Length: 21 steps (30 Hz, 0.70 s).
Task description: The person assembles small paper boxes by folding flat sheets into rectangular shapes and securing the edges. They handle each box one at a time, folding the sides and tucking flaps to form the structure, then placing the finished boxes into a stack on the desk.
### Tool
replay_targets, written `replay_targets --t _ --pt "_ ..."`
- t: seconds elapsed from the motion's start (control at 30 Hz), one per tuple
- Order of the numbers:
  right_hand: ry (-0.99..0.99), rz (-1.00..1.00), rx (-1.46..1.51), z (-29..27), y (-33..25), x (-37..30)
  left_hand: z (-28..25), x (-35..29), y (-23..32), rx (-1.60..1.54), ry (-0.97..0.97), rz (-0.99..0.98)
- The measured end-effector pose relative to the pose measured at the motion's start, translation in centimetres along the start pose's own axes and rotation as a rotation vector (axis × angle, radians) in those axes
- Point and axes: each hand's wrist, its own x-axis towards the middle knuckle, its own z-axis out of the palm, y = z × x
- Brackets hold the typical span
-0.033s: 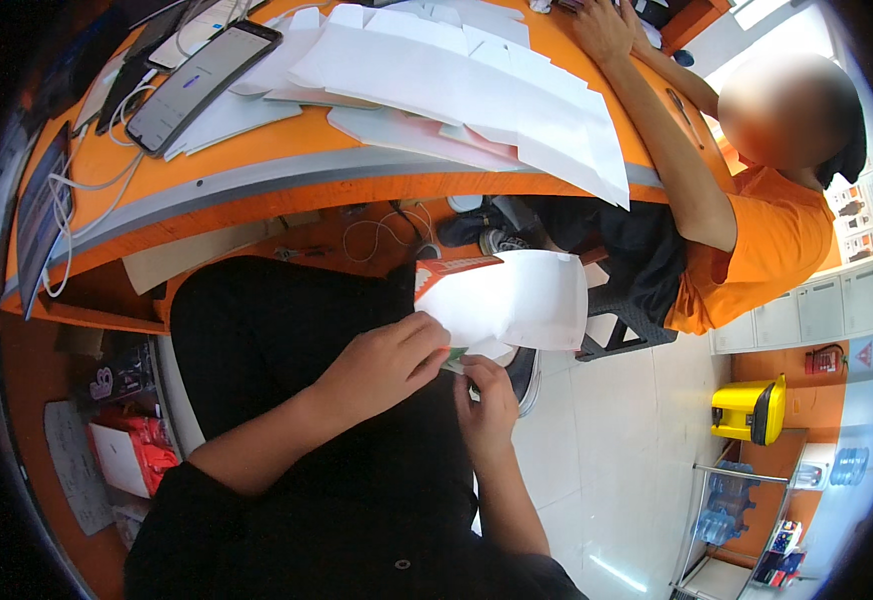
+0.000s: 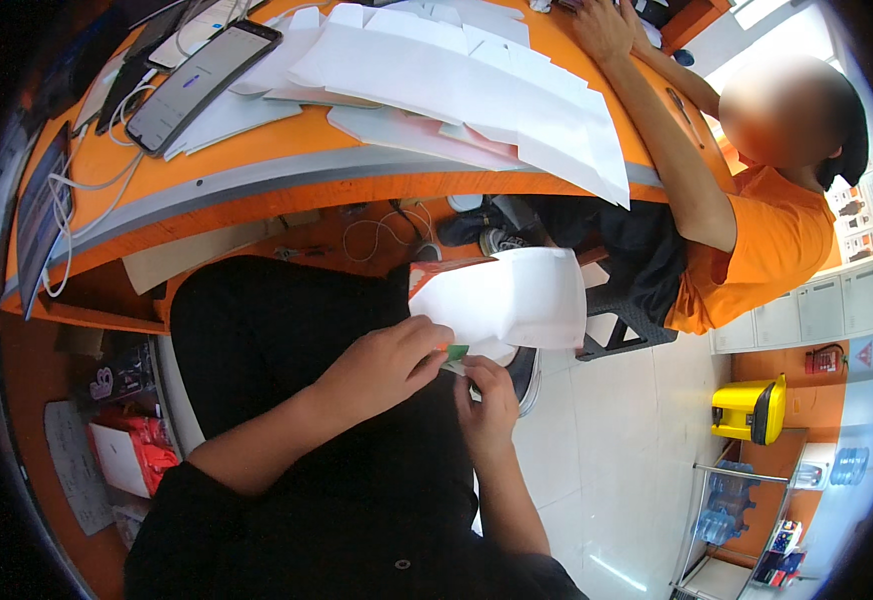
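Observation:
Over my lap is a partly folded cardboard carton (image 2: 504,303), white on its inner face, with an orange-red printed side at its left. My left hand (image 2: 397,360) grips the carton's near left edge, its fingers closed over it. Close beside it, my right hand (image 2: 488,395) pinches a small flap at the near edge between thumb and fingers. A bit of green print shows between the two hands. The fingertips partly cover that flap.
Flat white card blanks (image 2: 437,70) are stacked on the orange table (image 2: 302,148), beside a phone (image 2: 205,88) and cables. At right sits a person in an orange shirt (image 2: 757,245) on a dark stool (image 2: 622,320). A yellow bin (image 2: 749,410) stands farther off.
The carton has tipped slightly to the left and up. A little more of the green print shows between my hands, which stay nearly in place.

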Motion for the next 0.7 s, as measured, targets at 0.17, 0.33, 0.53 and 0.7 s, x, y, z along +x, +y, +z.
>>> replay_targets --t 0.17,0.33,0.53,0.7 --pt "0.049 -0.137 -0.019 -0.2 1.0 -1.1 0.3 -0.4 0.3 -0.175 -0.081 -0.085" --pt "0.023 -0.201 -0.055 -0.1 1.5 -0.4 -0.3 0.6 0.8 -0.302 -0.234 -0.304" --pt "-0.038 -0.225 -0.052 -0.5 1.3 -0.2 0.5 0.3 0.3 -0.350 -0.264 -0.315" --pt "-0.033 -0.196 0.022 -0.4 1.3 -0.2 0.6 0.3 0.6 -0.327 -0.277 -0.325"
